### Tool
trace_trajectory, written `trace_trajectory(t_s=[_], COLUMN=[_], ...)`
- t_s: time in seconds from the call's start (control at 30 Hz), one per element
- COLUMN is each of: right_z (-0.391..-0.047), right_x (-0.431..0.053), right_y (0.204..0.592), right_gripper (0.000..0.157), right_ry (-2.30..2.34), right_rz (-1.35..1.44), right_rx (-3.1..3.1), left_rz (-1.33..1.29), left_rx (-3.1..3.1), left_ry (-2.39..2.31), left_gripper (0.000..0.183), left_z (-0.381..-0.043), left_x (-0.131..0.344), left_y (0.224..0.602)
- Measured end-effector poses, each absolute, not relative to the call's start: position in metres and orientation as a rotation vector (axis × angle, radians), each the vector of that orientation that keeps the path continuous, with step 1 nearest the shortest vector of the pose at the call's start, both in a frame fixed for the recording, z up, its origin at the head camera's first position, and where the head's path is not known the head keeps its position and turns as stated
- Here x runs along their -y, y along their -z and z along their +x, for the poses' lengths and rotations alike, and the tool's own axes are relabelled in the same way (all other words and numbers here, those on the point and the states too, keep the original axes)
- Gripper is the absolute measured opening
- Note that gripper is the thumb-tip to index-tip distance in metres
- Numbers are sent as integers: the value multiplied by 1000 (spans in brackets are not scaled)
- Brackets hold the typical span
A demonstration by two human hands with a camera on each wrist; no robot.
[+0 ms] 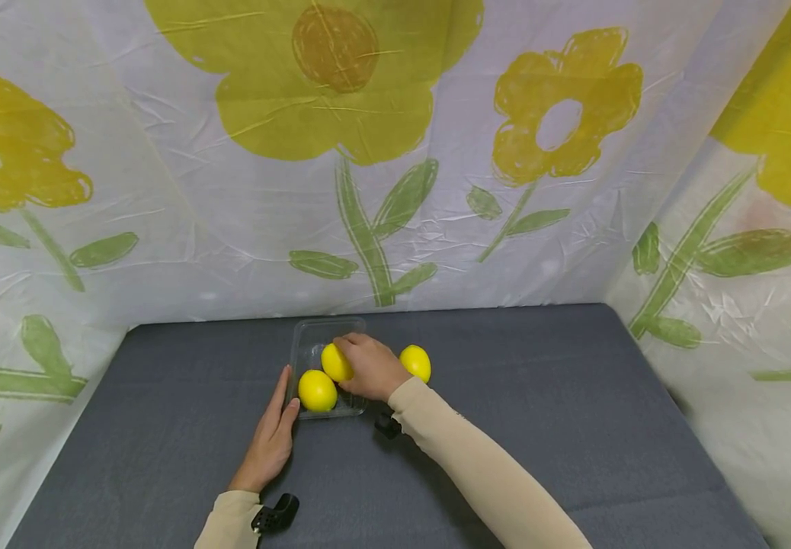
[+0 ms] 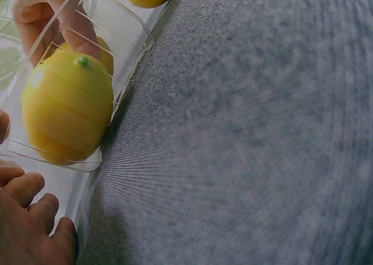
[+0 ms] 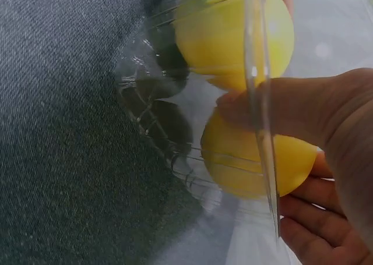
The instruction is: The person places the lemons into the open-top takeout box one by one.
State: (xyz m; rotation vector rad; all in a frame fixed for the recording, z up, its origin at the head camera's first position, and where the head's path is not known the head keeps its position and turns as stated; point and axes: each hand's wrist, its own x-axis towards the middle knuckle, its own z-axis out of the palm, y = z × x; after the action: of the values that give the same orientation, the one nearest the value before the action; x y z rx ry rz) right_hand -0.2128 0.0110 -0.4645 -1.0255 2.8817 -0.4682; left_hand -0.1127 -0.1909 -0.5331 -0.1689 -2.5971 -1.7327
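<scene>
A clear plastic container (image 1: 305, 332) stands on the dark cloth, with one lemon (image 1: 317, 391) lying in its near left part. My right hand (image 1: 371, 367) reaches into it and grips a second lemon (image 3: 256, 160) between thumb and fingers, seen through the wall in the right wrist view. Against the container's left side rests my left hand (image 1: 270, 442), its fingers fairly straight along the outside. In the left wrist view, the near lemon (image 2: 69, 108) shows a green tip and partly hides the held one. A third lemon (image 1: 415, 362) lies outside, to the right, partly behind my right wrist.
Dark grey cloth (image 1: 539, 427) covers the table. A white sheet printed with yellow flowers (image 1: 437, 252) hangs behind it and along both sides. A black wrist camera (image 1: 276, 514) sits at my left cuff, another (image 1: 387, 425) under my right wrist.
</scene>
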Motion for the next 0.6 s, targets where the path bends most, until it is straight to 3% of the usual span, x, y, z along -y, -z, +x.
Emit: trace_trajectory(t_s=[0.6], right_z=[-216], right_x=[-2], right_y=[472], right_gripper=[66], right_ry=[444], right_rz=[-1078], right_rx=[-2847], left_rz=[-176], left_rx=[2598], left_ry=[1727], left_gripper=[61], left_z=[-111], left_x=[190], left_y=[532])
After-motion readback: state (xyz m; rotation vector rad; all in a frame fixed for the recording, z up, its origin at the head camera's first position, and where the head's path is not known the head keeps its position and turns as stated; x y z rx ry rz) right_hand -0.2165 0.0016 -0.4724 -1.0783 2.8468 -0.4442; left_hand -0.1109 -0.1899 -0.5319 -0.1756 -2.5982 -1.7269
